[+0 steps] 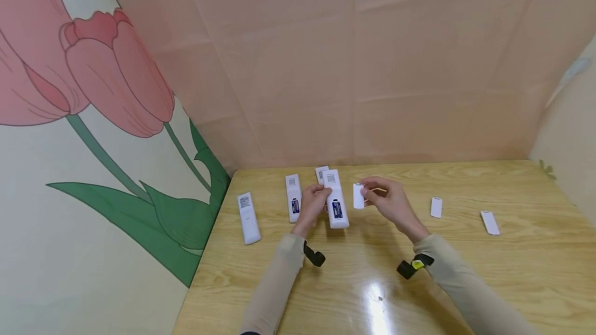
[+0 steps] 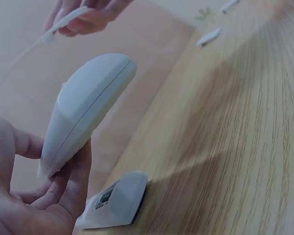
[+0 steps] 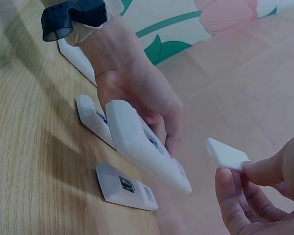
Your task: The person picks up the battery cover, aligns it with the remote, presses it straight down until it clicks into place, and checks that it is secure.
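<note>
A white remote control (image 1: 336, 199), its back facing up and its battery bay uncovered, is gripped by my left hand (image 1: 313, 204) above the table. Two dark blue batteries (image 1: 337, 209) lie in the bay. Just to the right, my right hand (image 1: 390, 201) pinches a small white battery cover (image 1: 358, 196) between thumb and fingers, apart from the remote. In the right wrist view the cover (image 3: 227, 154) is tilted at the fingertips. Behind the held remote, another remote (image 3: 126, 188) lies on the table with its bay uncovered, partly hidden in the head view.
Left of my left hand lies a remote with batteries showing (image 1: 293, 198). Farther left is a remote with its back closed (image 1: 249, 218). Two loose covers, one nearer (image 1: 436, 207) and one farther right (image 1: 490, 222), lie on the wooden table (image 1: 526, 283). A pink-draped wall (image 1: 396, 66) stands behind.
</note>
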`<action>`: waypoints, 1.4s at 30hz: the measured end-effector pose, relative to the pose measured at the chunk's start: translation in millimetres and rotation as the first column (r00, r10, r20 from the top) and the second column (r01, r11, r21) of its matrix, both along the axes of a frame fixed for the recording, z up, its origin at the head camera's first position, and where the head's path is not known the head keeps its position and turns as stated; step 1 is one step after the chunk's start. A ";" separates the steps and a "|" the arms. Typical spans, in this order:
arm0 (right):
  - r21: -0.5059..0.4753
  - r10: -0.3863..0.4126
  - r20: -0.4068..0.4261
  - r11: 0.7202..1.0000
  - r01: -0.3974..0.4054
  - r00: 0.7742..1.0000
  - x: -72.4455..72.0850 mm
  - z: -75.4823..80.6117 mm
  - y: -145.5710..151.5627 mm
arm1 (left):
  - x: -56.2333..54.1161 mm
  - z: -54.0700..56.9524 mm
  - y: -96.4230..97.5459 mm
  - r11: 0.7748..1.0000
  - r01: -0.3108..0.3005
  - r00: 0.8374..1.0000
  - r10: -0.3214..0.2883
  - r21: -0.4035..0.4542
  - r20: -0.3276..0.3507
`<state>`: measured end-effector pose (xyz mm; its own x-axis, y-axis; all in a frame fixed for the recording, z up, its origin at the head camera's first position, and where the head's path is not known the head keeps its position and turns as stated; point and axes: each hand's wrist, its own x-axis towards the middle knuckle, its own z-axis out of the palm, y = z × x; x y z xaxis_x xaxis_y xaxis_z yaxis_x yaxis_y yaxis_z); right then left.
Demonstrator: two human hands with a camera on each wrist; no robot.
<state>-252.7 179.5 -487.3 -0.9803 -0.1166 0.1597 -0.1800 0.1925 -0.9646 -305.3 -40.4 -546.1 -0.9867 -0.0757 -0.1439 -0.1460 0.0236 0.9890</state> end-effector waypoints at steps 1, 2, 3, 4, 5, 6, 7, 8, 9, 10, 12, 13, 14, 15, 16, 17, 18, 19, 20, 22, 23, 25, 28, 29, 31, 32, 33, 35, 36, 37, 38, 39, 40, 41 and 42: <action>-0.006 0.004 0.001 1.000 -0.004 1.000 -0.3 -0.8 -0.6 | 0.1 -0.1 0.6 1.000 0.001 1.000 -0.001 -0.001 0.000; -0.017 0.007 0.003 1.000 -0.007 1.000 -0.6 -1.4 -1.3 | 0.2 0.0 1.0 1.000 0.001 1.000 -0.001 0.000 0.001; -0.024 0.008 0.004 1.000 -0.008 1.000 -1.2 -2.2 -2.0 | 0.4 0.3 1.4 1.000 0.002 1.000 -0.002 -0.002 0.004; -0.029 0.011 0.005 1.000 -0.010 1.000 -1.5 -2.8 -2.7 | 0.4 0.5 1.7 1.000 0.002 1.000 -0.002 -0.003 0.007; -0.027 0.015 0.007 1.000 -0.014 1.000 -1.8 -3.4 -3.1 | 0.4 0.7 2.0 1.000 0.001 1.000 -0.001 -0.005 0.009; -0.025 0.017 0.008 1.000 -0.017 1.000 -1.9 -3.8 -3.7 | 0.3 0.7 2.2 1.000 0.000 1.000 0.000 -0.005 0.012; -0.023 0.019 0.009 1.000 -0.019 1.000 -2.1 -4.1 -4.2 | 0.2 0.9 2.4 1.000 0.000 1.000 0.000 -0.006 0.014; -0.020 0.021 0.011 1.000 -0.020 1.000 -2.5 -4.6 -4.9 | -0.1 0.7 2.6 1.000 -0.001 1.000 0.001 -0.007 0.015; -0.016 0.023 0.012 1.000 -0.023 1.000 -2.8 -5.0 -5.6 | -0.5 0.3 2.9 1.000 -0.003 1.000 0.003 -0.009 0.015; -0.013 0.025 0.013 1.000 -0.025 1.000 -3.2 -5.5 -6.3 | -0.9 -0.1 3.1 1.000 -0.003 1.000 0.003 -0.008 0.014; -0.010 0.026 0.008 1.000 -0.026 1.000 -4.2 -6.5 -8.0 | -1.5 -1.2 3.9 1.000 -0.004 1.000 0.004 -0.009 0.008; -0.010 0.027 0.005 1.000 -0.027 1.000 -4.9 -7.3 -9.0 | -1.9 -2.1 4.5 1.000 -0.004 1.000 0.004 -0.013 0.004; -0.012 0.028 0.000 1.000 -0.028 1.000 -5.4 -8.0 -10.3 | -2.0 -2.6 5.0 1.000 -0.005 1.000 0.005 -0.016 0.001; -0.012 0.030 -0.004 0.999 -0.030 1.000 -5.9 -8.8 -11.5 | -2.0 -3.2 5.5 1.000 -0.005 1.000 0.005 -0.019 0.000; -0.012 0.030 -0.007 0.999 -0.030 1.000 -6.2 -9.7 -12.9 | -1.9 -4.1 6.0 1.000 -0.006 1.000 0.006 -0.022 -0.002; -0.012 0.032 -0.009 0.999 -0.032 0.999 -6.4 -10.5 -14.4 | -1.6 -4.6 6.3 1.000 -0.008 1.000 0.008 -0.027 -0.002; -0.016 0.033 -0.010 0.999 -0.034 0.999 -6.5 -11.4 -16.0 | -1.2 -5.1 6.5 1.000 -0.010 1.000 0.010 -0.028 -0.002; -0.016 0.038 -0.012 0.999 -0.038 0.999 -6.5 -12.3 -17.5 | -0.6 -5.4 6.6 0.999 -0.010 1.000 0.010 -0.032 -0.002; -0.016 0.040 -0.013 0.999 -0.040 0.999 -6.3 -13.2 -18.8 | 0.1 -5.4 6.5 0.999 -0.010 1.000 0.010 -0.032 -0.001; -0.018 0.046 -0.020 0.999 -0.046 0.999 -6.1 -14.9 -21.5 | 1.3 -5.7 6.3 0.999 -0.007 1.000 0.007 -0.036 -0.001; -0.019 0.048 -0.024 0.999 -0.048 0.999 -6.0 -15.7 -22.7 | 2.0 -5.4 6.2 0.999 -0.005 1.000 0.005 -0.038 0.001; -0.019 0.052 -0.031 0.998 -0.053 0.998 -5.6 -17.0 -24.6 | 2.6 -5.4 6.0 0.999 -0.001 1.000 0.001 -0.043 0.004; -0.022 0.053 -0.031 0.998 -0.054 0.998 -4.8 -18.3 -26.5 | 2.3 -6.2 6.3 0.999 0.001 1.000 -0.001 -0.043 0.009; -0.021 0.054 -0.025 0.998 -0.055 0.998 -4.3 -18.5 -26.7 | 2.1 -6.9 6.7 0.999 0.000 1.000 0.000 -0.039 0.008; -0.021 0.058 -0.009 0.998 -0.058 0.998 -3.6 -19.1 -26.8 | 1.8 -7.7 7.5 1.000 0.003 1.000 -0.003 -0.027 0.004; -0.020 0.060 0.000 0.998 -0.060 0.998 -3.2 -19.4 -26.8 | 1.6 -8.0 7.9 1.000 0.005 1.000 -0.005 -0.021 0.002; -0.019 0.062 0.009 0.998 -0.062 0.998 -2.9 -19.9 -26.8 | 1.5 -8.3 8.3 1.000 0.007 1.000 -0.007 -0.018 -0.001; -0.020 0.070 0.026 0.997 -0.069 0.997 -2.4 -21.0 -27.2 | 1.4 -8.2 9.1 1.000 0.010 1.000 -0.010 -0.016 -0.002; -0.017 0.073 0.030 0.997 -0.072 0.997 -2.3 -21.8 -27.5 | 1.4 -7.7 9.4 1.000 0.010 1.000 -0.010 -0.018 0.001; -0.016 0.075 0.035 0.997 -0.075 0.997 -2.0 -22.5 -27.8 | 1.2 -7.5 9.7 1.000 0.012 1.000 -0.012 -0.022 0.003; -0.015 0.076 0.035 0.997 -0.075 0.996 -1.8 -23.2 -28.2 | 1.2 -7.3 10.0 1.000 0.012 1.000 -0.012 -0.026 0.003; -0.016 0.076 0.038 0.997 -0.075 0.996 -1.7 -23.8 -28.5 | 1.3 -7.0 10.3 1.000 0.012 1.000 -0.012 -0.028 0.004; -0.019 0.076 0.039 0.997 -0.076 0.996 -1.7 -24.3 -28.8 | 1.5 -6.6 10.7 1.000 0.012 1.000 -0.012 -0.026 0.005; -0.020 0.077 0.039 0.997 -0.076 0.996 -1.7 -24.6 -29.1 | 1.6 -6.2 11.0 1.000 0.014 1.000 -0.014 -0.021 0.005; -0.019 0.078 0.042 0.997 -0.077 0.996 -1.6 -24.9 -29.2 | 1.7 -5.7 11.3 1.000 0.015 1.000 -0.015 -0.014 0.005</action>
<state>-254.4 150.3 -512.1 -0.9743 -0.1900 0.1208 -0.1526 0.1627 -0.9748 -303.6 -29.1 -551.8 -0.9870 -0.0626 -0.1480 -0.1506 0.0403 0.9878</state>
